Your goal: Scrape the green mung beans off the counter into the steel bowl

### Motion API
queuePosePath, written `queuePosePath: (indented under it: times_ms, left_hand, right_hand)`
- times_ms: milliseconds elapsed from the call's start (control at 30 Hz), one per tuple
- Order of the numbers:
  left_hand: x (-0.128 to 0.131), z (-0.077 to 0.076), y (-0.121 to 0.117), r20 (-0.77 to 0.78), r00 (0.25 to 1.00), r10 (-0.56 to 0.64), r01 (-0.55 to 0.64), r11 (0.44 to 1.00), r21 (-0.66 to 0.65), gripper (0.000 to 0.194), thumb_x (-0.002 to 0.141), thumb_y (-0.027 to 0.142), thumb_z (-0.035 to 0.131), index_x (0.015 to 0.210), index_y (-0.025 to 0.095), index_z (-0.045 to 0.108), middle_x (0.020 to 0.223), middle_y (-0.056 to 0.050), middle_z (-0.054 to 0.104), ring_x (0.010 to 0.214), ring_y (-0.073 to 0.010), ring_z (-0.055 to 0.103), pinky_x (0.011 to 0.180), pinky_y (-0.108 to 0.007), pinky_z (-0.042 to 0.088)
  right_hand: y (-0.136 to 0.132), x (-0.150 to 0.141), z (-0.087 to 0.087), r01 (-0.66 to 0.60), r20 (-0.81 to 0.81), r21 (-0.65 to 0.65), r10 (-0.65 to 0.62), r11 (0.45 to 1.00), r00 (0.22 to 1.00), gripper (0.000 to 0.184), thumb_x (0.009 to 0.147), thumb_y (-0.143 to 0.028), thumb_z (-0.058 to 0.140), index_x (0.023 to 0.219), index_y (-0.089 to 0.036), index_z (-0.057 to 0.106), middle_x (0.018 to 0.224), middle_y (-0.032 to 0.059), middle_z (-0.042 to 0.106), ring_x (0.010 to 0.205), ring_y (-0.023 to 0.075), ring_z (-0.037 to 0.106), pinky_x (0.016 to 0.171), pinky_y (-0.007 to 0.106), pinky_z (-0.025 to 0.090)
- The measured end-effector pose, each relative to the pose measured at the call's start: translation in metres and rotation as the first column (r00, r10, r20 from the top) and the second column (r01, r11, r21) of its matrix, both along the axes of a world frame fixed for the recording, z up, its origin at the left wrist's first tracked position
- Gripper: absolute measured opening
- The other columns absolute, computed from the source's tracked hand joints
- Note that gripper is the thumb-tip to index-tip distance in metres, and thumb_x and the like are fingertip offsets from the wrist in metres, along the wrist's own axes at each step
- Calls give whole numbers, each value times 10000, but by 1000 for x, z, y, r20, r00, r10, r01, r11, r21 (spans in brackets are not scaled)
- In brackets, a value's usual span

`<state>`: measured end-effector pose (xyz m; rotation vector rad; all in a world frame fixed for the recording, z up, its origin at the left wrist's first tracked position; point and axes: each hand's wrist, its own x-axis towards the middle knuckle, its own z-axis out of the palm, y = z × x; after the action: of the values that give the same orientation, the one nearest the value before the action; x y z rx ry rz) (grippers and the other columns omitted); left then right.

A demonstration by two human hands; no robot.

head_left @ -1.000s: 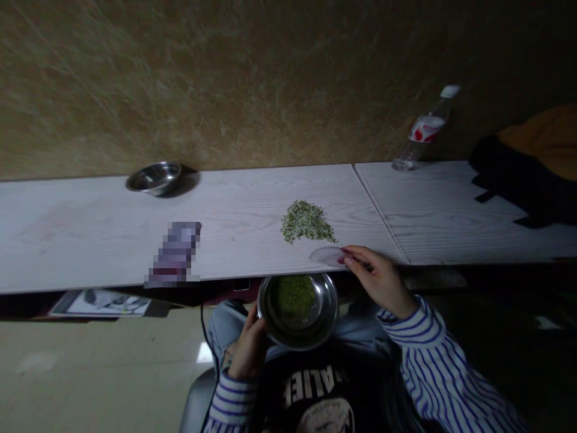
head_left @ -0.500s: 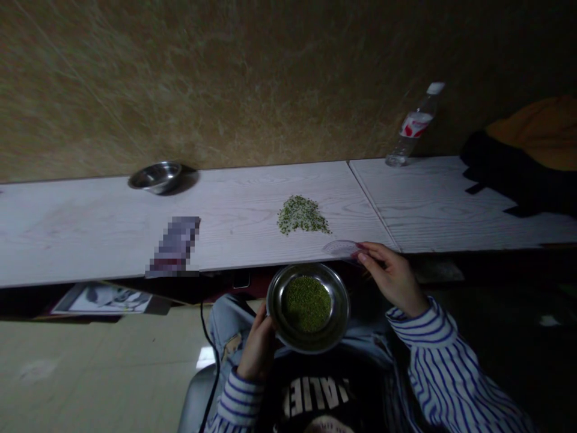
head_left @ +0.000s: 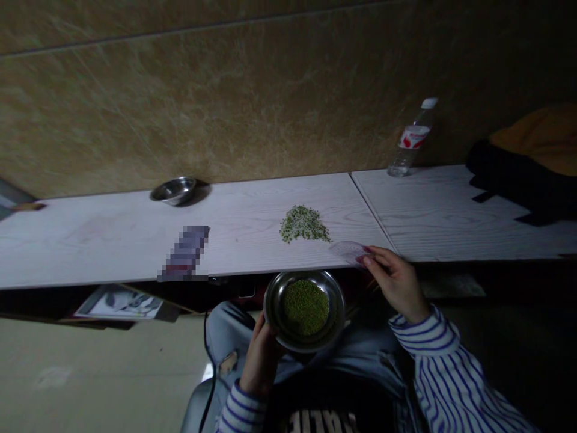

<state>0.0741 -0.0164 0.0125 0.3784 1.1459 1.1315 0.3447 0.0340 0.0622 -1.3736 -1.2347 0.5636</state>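
Note:
My left hand (head_left: 260, 361) is closed on the left rim of a steel bowl (head_left: 338, 310), held over my lap at the table's front edge. Small green beans (head_left: 306, 307), which look like mung beans, cover its bottom. My right hand (head_left: 401, 282) pinches a clear, rounded plastic protractor (head_left: 346, 251) between thumb and fingers. The protractor lies low over the table's edge, right of a small pile of green beans mixed with white grains (head_left: 305, 225). A gap separates the protractor from most of the pile.
On the white table (head_left: 243, 240) a second steel bowl (head_left: 174, 191) stands by the wall, with a pixelated flat object (head_left: 186, 252) in front of it. A plastic bottle (head_left: 410, 144) stands at the back right, near a dark and orange bag-like item (head_left: 532, 162). An open drawer (head_left: 126, 304) shows below.
The view has tilted up and shifted a little left, so the table items appear lower. Both hands keep their holds, and the protractor has barely moved against the table.

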Motion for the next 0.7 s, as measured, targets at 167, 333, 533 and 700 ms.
queuePosePath:
  times_ms: [167, 333, 533, 700]
  left_hand:
    - [1, 5, 3, 20, 1000, 4, -5, 999, 35, 534, 643, 337, 739, 1164, 252, 654, 1070, -73, 703, 999, -301, 631, 765, -381, 515]
    - [-3, -3, 9, 33, 999, 2, -3, 999, 38, 569, 661, 347, 729, 1217, 276, 632, 1036, -69, 694, 983, -288, 619, 787, -385, 506]
    - [4, -18, 20, 43, 999, 24, -25, 1000, 8, 585, 652, 317, 708, 1228, 262, 624, 1090, -97, 686, 983, -307, 625, 779, -409, 520]
    - [13, -39, 31, 225, 969, 102, -113, 993, 37, 555, 546, 265, 754, 1097, 255, 687, 1017, -119, 727, 1084, -408, 614, 806, -496, 525]
  right_hand:
    - [26, 5, 10, -77, -9, 21, 78, 997, 997, 359, 793, -463, 681, 1020, -185, 674, 857, 97, 762, 766, 223, 733, 690, 349, 597]
    - [79, 7, 24, -221, 10, 36, 221, 974, 975, 343, 773, -433, 684, 1002, -179, 666, 820, 77, 757, 767, 212, 729, 709, 343, 579]
    - [149, 5, 25, -324, 18, 14, 324, 946, 946, 259, 744, -337, 660, 940, -169, 655, 793, 69, 749, 762, 201, 720, 711, 338, 559]
    - [167, 2, 14, -300, 25, 36, 299, 953, 954, 257, 772, -355, 619, 953, -173, 634, 846, 78, 736, 846, 213, 713, 754, 348, 544]
